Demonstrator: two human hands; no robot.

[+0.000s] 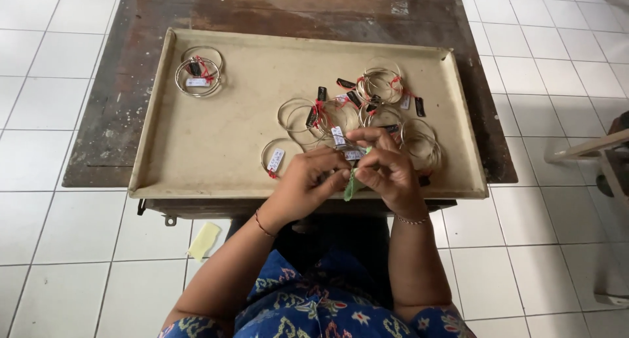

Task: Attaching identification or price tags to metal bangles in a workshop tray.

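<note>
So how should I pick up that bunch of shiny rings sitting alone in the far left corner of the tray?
Probably best to pinch the bunch of rings on its bare outer rim, coming straight down from above. It lies flat on the tray with open space around it, well apart from the other rings, and the red thread and tags sit in its middle, so the rim is free.

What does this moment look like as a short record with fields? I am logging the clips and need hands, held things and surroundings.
left hand: left hand pinches a small green strip with its fingers
right hand: right hand meets it over the tray's near edge, fingers on a thin metal bangle
tray: beige tray on a dark wooden table
loose pile: tagged bangles with red ties
set apart: one bundle of bangles in the far left corner
floor: white tiles, a yellowish scrap
</note>
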